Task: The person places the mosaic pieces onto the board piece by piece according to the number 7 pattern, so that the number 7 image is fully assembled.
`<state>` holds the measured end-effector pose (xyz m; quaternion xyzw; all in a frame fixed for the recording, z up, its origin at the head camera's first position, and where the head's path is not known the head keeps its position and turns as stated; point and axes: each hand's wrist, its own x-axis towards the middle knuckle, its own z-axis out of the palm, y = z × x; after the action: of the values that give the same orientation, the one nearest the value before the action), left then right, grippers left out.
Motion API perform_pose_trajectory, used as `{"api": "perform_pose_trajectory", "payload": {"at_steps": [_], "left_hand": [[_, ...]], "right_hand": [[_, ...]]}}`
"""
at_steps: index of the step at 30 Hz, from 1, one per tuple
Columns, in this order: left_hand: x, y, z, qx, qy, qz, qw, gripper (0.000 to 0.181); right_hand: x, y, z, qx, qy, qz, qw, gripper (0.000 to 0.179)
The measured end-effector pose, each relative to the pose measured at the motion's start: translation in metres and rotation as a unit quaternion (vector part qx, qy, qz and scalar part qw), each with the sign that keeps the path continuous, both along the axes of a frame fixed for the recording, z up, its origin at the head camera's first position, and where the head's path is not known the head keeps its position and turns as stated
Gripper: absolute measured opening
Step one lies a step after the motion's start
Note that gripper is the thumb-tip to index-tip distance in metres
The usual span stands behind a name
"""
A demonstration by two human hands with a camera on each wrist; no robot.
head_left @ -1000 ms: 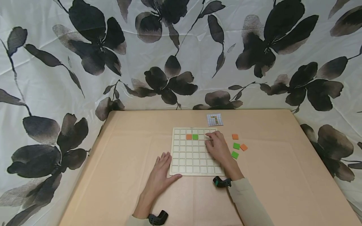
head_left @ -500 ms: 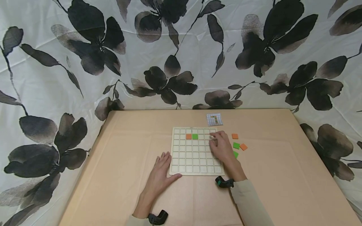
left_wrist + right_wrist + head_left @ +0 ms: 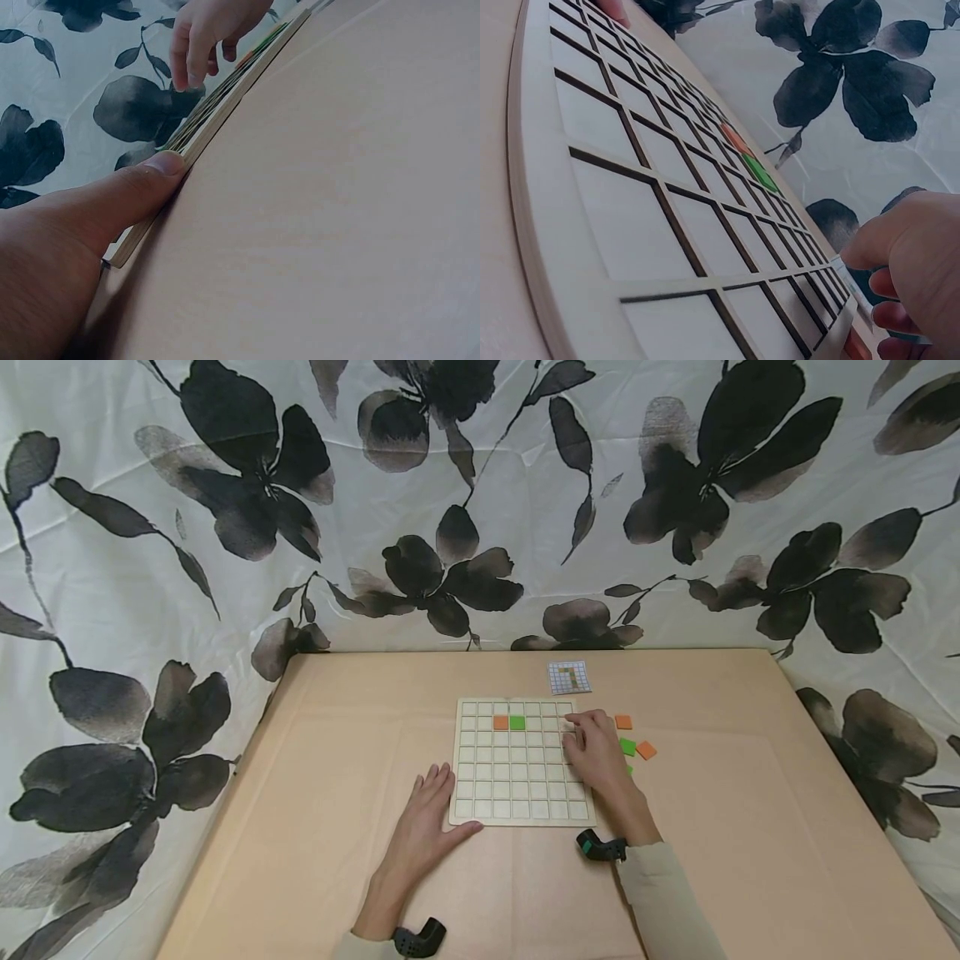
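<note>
A pale square grid board (image 3: 517,785) lies on the table with an orange tile (image 3: 501,722) and a green tile (image 3: 517,722) side by side in its upper part. My left hand (image 3: 429,818) rests along the board's left edge, fingers straight and thumb at the front corner; in the left wrist view the thumb (image 3: 150,176) touches the edge. Over the board's right side hovers my right hand (image 3: 597,756), fingers loosely bent. Nothing shows between its fingers in the left wrist view, where the right hand (image 3: 217,34) hangs above the board.
Right of the board lie loose tiles: an orange one (image 3: 623,722), a green one (image 3: 627,747), a tilted orange one (image 3: 646,750) and another green one mostly hidden by my hand. A small pattern card (image 3: 568,677) sits behind the board. Floral cloth (image 3: 420,485) hangs beyond the table.
My right hand has drifted right across the board toward the loose tiles, covering more of the green ones. The left hand and the two tiles on the board stay put.
</note>
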<state>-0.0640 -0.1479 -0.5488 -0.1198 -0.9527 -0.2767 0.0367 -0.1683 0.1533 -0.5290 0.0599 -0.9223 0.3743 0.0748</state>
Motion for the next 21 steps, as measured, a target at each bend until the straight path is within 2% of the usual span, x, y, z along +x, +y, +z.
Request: {"api": "perform_pose_trajectory", "payload": {"at_steps": [8,21], "left_hand": [[0.000,-0.001,-0.002,0.001,-0.001,-0.002,1.0000,0.098],[0.004,-0.006,-0.001,-0.003,-0.002,-0.008,1.0000,0.098]], "right_hand": [[0.001,0.005,0.000,0.005,-0.022,-0.013,0.9997,0.037],[0.007,0.013,-0.003,0.007,-0.015,-0.030,0.9994,0.037]]}}
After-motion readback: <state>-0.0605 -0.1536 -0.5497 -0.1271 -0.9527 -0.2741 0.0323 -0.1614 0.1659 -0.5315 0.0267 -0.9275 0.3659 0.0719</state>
